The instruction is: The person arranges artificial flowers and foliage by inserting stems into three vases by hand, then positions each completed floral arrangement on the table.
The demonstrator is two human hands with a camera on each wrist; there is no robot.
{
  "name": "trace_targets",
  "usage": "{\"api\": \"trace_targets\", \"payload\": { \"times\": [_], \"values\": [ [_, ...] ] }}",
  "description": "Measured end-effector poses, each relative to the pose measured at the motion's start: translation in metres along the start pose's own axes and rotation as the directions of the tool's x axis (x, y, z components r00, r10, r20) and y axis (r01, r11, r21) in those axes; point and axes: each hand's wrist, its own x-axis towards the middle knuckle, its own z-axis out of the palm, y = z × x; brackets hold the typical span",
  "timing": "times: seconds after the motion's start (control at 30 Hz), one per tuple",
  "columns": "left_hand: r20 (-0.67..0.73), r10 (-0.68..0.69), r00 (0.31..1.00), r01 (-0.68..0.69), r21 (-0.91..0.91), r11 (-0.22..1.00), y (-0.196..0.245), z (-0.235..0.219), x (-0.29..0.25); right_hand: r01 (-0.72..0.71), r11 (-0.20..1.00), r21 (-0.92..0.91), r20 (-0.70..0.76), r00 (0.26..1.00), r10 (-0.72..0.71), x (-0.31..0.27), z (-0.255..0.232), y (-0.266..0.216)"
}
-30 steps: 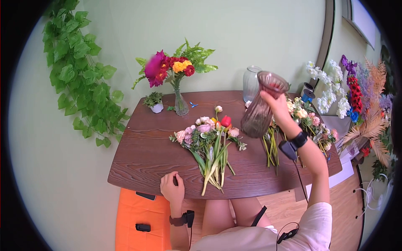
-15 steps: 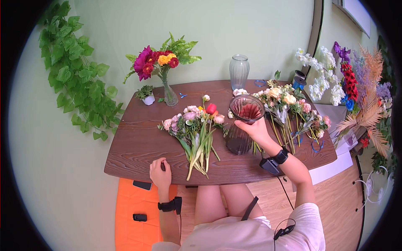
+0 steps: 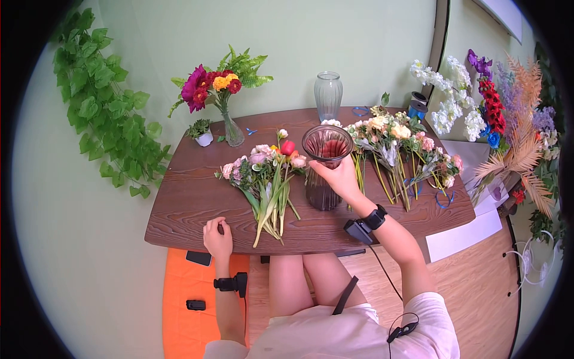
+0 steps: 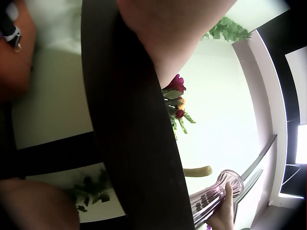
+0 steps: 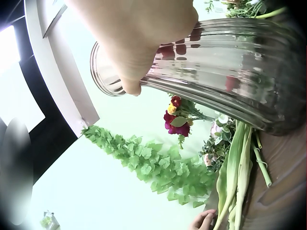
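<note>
My right hand (image 3: 341, 179) grips a purple-tinted, ribbed glass vase (image 3: 321, 194) below its flared rim. The vase stands nearly upright at the table's middle, its mouth facing up, with no stems in it. In the right wrist view the thumb wraps the neck of the vase (image 5: 216, 62). To its left lies a loose bunch of flowers (image 3: 258, 160), pink, lilac and red blooms with green stems pointing to the front edge. Loosely curled and holding nothing, my left hand (image 3: 217, 237) rests at the front left edge of the table (image 3: 179, 209).
Cut flowers (image 3: 394, 140) lie at right, with blue ribbon loops (image 3: 444, 199) by them. Along the back stand a clear vase (image 3: 328, 96), a filled vase (image 3: 234, 130), a small potted plant (image 3: 204, 136) and ribbon spools (image 3: 417, 110). A cable (image 3: 385, 269) hangs from the right wrist.
My right hand has brought the vase down and to the left, from tilted in the air to nearly upright at the table beside the bunch. My left hand stays at the table edge.
</note>
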Motion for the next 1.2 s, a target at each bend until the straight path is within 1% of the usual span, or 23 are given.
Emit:
{"api": "trace_targets", "payload": {
  "times": [0.07,0.2,0.27,0.3,0.37,0.5,0.57,0.7,0.8,0.87,0.9,0.97,1.0,1.07,1.1,1.13,1.17,1.2],
  "values": [
    [-0.004,0.001,1.0,-0.001,0.004,1.0,0.0,0.0,0.0,0.005,0.997,0.081,-0.012,1.0,-0.004,-0.001,0.003,-0.002],
    [-0.006,-0.005,1.0,0.005,0.007,1.0,-0.002,0.002,-0.001,0.041,0.996,0.081,-0.035,0.999,-0.039,-0.001,0.004,0.002],
    [0.001,-0.008,1.0,0.008,0.014,1.0,-0.001,0.001,-0.001,0.102,0.99,-0.101,-0.037,0.994,-0.106,-0.001,0.001,0.002],
    [0.003,-0.016,1.0,0.016,0.011,1.0,0.0,0.001,-0.001,0.102,0.99,-0.097,-0.04,0.994,-0.106,-0.001,0.002,0.005],
    [0.005,-0.021,1.0,0.021,0.008,1.0,0.0,0.001,0.0,0.07,0.998,-0.007,-0.048,0.996,-0.07,0.0,0.002,0.012],
    [0.0,-0.027,1.0,0.027,0.008,1.0,0.0,0.001,-0.001,0.122,0.99,-0.063,-0.094,0.987,-0.128,0.0,0.004,0.016],
    [-0.002,-0.033,0.999,0.033,0.011,0.999,-0.001,0.002,0.0,0.105,0.994,-0.033,-0.079,0.991,-0.108,0.002,0.003,0.023],
    [-0.018,-0.023,1.0,0.024,0.023,0.999,-0.003,0.003,-0.003,0.102,0.993,-0.066,-0.046,0.993,-0.105,0.001,0.001,0.022],
    [-0.027,-0.028,0.999,0.029,0.029,0.999,-0.003,0.003,-0.004,0.098,0.994,-0.049,-0.069,0.992,-0.101,0.0,0.004,0.014],
    [-0.023,-0.039,0.999,0.039,0.031,0.999,-0.003,0.003,-0.004,0.055,0.99,0.133,-0.063,0.997,-0.047,-0.002,0.008,-0.001],
    [-0.004,-0.042,0.999,0.042,0.023,0.999,-0.003,0.002,-0.004,0.053,0.989,0.138,-0.064,0.997,-0.045,-0.003,0.008,-0.005],
    [0.013,-0.042,0.999,0.042,0.019,0.999,-0.006,0.003,-0.001,0.069,0.996,0.049,-0.066,0.996,-0.066,-0.004,0.007,-0.009],
    [0.037,-0.023,0.999,0.023,-0.004,1.0,-0.008,0.004,0.001,0.07,0.996,0.054,-0.067,0.996,-0.066,-0.003,0.006,-0.007],
    [0.058,-0.005,0.998,0.007,-0.027,1.0,-0.009,0.005,0.004,0.101,0.988,-0.121,-0.072,0.991,-0.11,-0.002,0.003,0.003],
    [0.063,-0.048,0.997,0.06,-0.206,0.977,-0.003,0.005,0.008,0.102,0.988,-0.119,-0.071,0.991,-0.111,-0.001,0.003,0.009],
    [0.074,-0.088,0.993,0.109,-0.379,0.919,0.006,0.005,0.014,0.097,0.992,-0.081,-0.073,0.992,-0.103,0.0,0.003,0.013],
    [0.071,-0.088,0.994,0.109,-0.38,0.919,0.016,0.003,0.02,0.091,0.995,-0.042,-0.074,0.993,-0.094,0.001,0.003,0.018],
    [0.133,-0.066,0.989,0.112,-0.381,0.918,0.033,-0.002,0.026,0.091,0.995,-0.042,-0.071,0.993,-0.094,0.001,0.002,0.018]
  ]
}}
